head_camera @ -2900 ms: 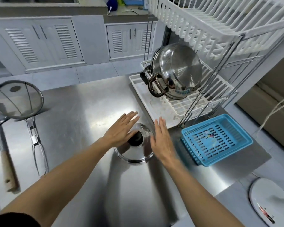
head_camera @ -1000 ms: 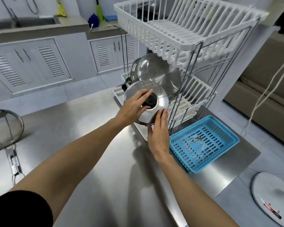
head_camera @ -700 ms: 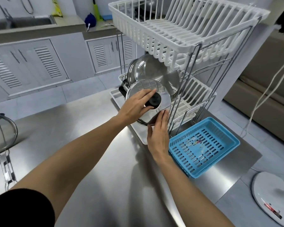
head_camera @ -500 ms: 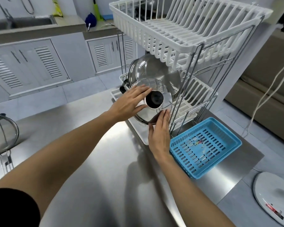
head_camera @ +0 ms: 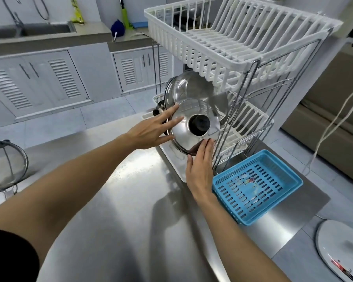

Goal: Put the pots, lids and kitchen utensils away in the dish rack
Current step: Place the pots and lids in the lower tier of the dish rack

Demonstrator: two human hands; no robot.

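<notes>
We see the lid [head_camera: 194, 127] standing nearly on edge at the front of the rack's [head_camera: 243, 47] lower tier, its domed top and black knob [head_camera: 199, 125] facing us and tipped slightly upward, its flat plane running roughly left to right across the tier. Its lower rim sits down toward the white drip tray [head_camera: 171, 155]. Right behind it the pot [head_camera: 200, 92] lies on its side in the same tier, shiny base turned toward us, dark handle [head_camera: 158, 109] poking out at left. Our left hand [head_camera: 151, 131] is spread flat, fingers straight, fingertips resting on the lid's left rim and face; nothing is clasped, the hand only steadies. Our right hand [head_camera: 200, 169] is likewise flat and unclenched, fingertips pressed up against the lid's bottom edge from below. The upper tier of the rack is white slats on a wire frame. A blue basket [head_camera: 257, 186] sits on the steel counter [head_camera: 130, 220] just beside the rack's front right leg, near the right wrist. At far left a mesh strainer [head_camera: 4, 165] lies on the counter, well apart from the rack, partly cut off by the frame edge.
</notes>
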